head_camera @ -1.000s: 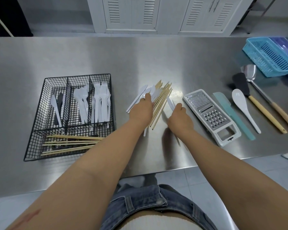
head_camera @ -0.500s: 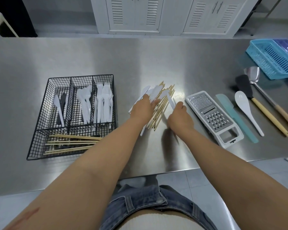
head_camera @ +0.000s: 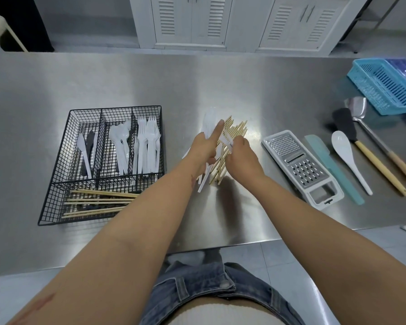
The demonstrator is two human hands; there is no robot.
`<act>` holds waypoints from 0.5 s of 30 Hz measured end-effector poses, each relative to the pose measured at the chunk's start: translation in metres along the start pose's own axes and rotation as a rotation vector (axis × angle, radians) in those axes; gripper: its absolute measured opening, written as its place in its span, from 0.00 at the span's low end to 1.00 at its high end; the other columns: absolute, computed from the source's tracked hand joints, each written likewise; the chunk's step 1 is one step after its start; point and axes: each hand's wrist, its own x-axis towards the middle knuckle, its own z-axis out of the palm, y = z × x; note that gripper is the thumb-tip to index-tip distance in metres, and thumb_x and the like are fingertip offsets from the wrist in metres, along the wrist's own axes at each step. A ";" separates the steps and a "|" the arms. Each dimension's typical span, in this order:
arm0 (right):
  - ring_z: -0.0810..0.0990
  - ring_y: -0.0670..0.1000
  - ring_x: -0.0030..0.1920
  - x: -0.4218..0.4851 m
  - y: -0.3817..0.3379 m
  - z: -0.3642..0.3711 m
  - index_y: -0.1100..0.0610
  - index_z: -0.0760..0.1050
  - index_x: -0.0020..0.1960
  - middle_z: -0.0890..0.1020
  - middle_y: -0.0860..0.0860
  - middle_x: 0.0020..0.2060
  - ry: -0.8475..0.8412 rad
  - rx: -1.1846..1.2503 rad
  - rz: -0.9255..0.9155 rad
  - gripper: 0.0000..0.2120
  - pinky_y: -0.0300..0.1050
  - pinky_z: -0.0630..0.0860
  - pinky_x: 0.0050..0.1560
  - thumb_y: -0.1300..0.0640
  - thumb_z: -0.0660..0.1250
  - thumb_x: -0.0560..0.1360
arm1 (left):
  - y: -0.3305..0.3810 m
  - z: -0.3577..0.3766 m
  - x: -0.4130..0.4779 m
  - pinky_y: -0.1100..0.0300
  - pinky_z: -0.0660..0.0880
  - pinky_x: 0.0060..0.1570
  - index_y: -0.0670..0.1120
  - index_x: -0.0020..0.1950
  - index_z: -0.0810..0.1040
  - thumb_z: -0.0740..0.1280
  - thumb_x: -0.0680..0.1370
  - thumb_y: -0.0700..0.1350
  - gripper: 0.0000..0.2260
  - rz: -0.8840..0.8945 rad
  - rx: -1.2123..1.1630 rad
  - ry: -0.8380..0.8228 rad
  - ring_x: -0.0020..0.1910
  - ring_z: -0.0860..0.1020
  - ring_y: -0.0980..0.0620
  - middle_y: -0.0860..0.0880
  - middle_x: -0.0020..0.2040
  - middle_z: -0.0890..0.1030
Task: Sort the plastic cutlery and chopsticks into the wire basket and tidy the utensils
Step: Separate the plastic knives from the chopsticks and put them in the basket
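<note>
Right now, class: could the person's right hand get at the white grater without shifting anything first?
Probably yes: the right hand is beside the grater, with only bare steel table between.

1. You have a black wire basket (head_camera: 56, 174) near the surface's (head_camera: 103, 78) left edge, holding white forks (head_camera: 148, 146) and tan chopsticks (head_camera: 99, 202).
2. Your surface is brushed silver-grey.
3. At the right edge you see a light-blue slatted basket (head_camera: 382, 85), a teal spatula (head_camera: 333, 167) and a white spoon (head_camera: 348, 158).
4. Your grater (head_camera: 300, 167) is white and silver.
</note>
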 end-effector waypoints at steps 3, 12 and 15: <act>0.73 0.58 0.44 -0.001 -0.007 -0.001 0.61 0.64 0.55 0.71 0.59 0.55 -0.082 0.012 -0.085 0.07 0.48 0.68 0.41 0.65 0.58 0.76 | 0.001 0.001 0.002 0.62 0.58 0.25 0.46 0.47 0.74 0.72 0.69 0.66 0.25 0.002 -0.027 -0.007 0.25 0.58 0.54 0.49 0.31 0.63; 0.72 0.56 0.43 0.006 -0.011 0.005 0.59 0.65 0.51 0.70 0.55 0.48 -0.107 0.063 -0.130 0.07 0.47 0.67 0.40 0.65 0.61 0.75 | 0.005 -0.001 0.009 0.66 0.61 0.21 0.42 0.39 0.71 0.62 0.80 0.46 0.12 0.068 -0.065 0.153 0.21 0.65 0.53 0.46 0.29 0.69; 0.74 0.56 0.42 0.007 -0.013 0.002 0.57 0.64 0.51 0.72 0.53 0.46 -0.111 0.062 -0.146 0.07 0.47 0.68 0.39 0.60 0.62 0.77 | 0.008 -0.006 0.009 0.66 0.61 0.21 0.43 0.37 0.70 0.61 0.80 0.44 0.12 0.094 -0.114 0.178 0.21 0.65 0.53 0.47 0.29 0.67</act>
